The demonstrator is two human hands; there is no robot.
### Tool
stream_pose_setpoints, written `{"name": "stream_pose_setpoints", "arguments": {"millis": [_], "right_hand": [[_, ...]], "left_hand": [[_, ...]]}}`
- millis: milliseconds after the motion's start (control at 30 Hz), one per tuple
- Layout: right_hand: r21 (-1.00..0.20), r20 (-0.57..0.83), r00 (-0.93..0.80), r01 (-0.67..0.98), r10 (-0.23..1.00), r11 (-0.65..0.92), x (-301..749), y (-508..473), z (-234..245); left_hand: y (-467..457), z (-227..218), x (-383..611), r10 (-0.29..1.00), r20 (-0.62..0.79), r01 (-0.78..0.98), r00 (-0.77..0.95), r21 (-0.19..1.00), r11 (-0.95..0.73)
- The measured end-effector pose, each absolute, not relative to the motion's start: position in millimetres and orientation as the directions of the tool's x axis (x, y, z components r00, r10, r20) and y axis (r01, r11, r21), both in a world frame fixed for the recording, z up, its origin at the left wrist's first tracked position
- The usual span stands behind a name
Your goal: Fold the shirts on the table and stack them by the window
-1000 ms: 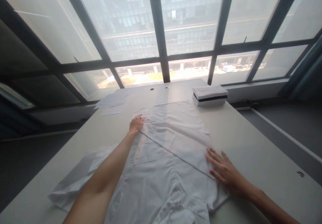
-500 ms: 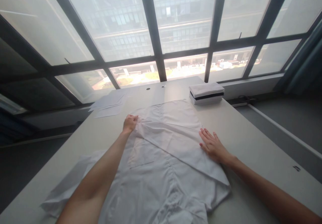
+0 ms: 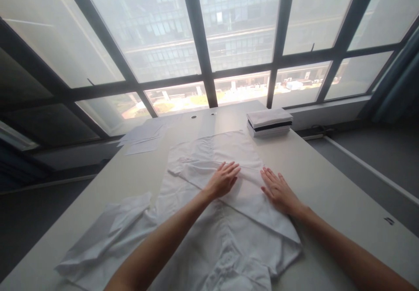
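A white shirt (image 3: 193, 225) lies spread on the white table (image 3: 140, 173), its collar end toward me. One sleeve is folded across the body from the right, and the other sleeve (image 3: 108, 234) sticks out at the lower left. My left hand (image 3: 223, 180) rests on the folded sleeve near the middle, fingers stretched out and holding nothing. At the shirt's right edge my right hand (image 3: 278, 193) lies flat with its fingers extended, touching the cloth. My left forearm hides part of the shirt's body.
A stack of folded white cloth with one dark layer (image 3: 269, 122) stands at the back right of the table. Several white sheets (image 3: 144, 138) lie at the back left. Behind the table are large windows with dark frames (image 3: 203, 42). A small dark mark (image 3: 389, 221) shows at the right edge.
My left hand has let go of the fabric at the shirt's left side and moved right onto the folded sleeve. My right hand has stayed in place.
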State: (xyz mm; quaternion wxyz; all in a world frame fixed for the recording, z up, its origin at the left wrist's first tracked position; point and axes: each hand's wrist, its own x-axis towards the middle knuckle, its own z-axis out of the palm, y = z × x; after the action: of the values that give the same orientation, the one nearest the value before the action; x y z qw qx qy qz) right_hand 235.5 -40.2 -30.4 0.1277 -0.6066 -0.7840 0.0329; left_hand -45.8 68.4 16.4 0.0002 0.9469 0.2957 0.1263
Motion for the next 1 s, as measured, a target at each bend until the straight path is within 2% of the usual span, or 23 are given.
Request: {"name": "stream_pose_setpoints", "arguments": {"millis": [67,267,367,500,667,800,933,1000], "right_hand": [[-0.184,0.144,-0.240,0.947,0.960,0.265,235.4,-40.2,-29.0],[-0.141,0.115,-0.243,0.956,0.963,0.258,232.8,-39.9,-25.7],[-0.144,0.105,-0.238,0.957,0.965,0.252,232.6,-39.6,-25.9],[-0.164,0.114,-0.250,0.950,0.961,0.267,233.0,-39.7,-26.3],[-0.198,0.119,-0.238,0.946,0.964,0.258,231.4,-40.4,-28.8],[-0.321,0.167,-0.222,0.909,0.961,0.266,235.5,-37.2,-31.5],[-0.605,0.306,0.031,0.778,0.952,0.169,245.3,-30.6,-23.3],[-0.653,0.378,0.111,0.736,0.919,0.180,245.2,-31.6,-15.4]], "left_hand": [[52.6,10.0,-24.7,0.535,0.165,0.530,0.829,0.078,-0.845],[67.0,4.0,-32.1,0.598,-0.013,0.597,0.801,0.093,-0.797],[92.6,5.3,-64.8,0.717,-0.053,0.719,0.695,0.050,-0.693],[126.4,7.4,-127.5,0.891,-0.071,0.892,0.448,-0.034,-0.451],[143.8,7.1,-170.7,0.942,-0.011,0.939,0.336,-0.070,-0.336],[138.1,9.2,-161.1,0.939,0.033,0.938,0.342,-0.076,-0.339],[117.6,7.6,-135.4,0.884,0.140,0.895,0.446,-0.048,-0.443],[105.0,2.9,-123.9,0.870,0.130,0.879,0.475,-0.018,-0.477]]}}
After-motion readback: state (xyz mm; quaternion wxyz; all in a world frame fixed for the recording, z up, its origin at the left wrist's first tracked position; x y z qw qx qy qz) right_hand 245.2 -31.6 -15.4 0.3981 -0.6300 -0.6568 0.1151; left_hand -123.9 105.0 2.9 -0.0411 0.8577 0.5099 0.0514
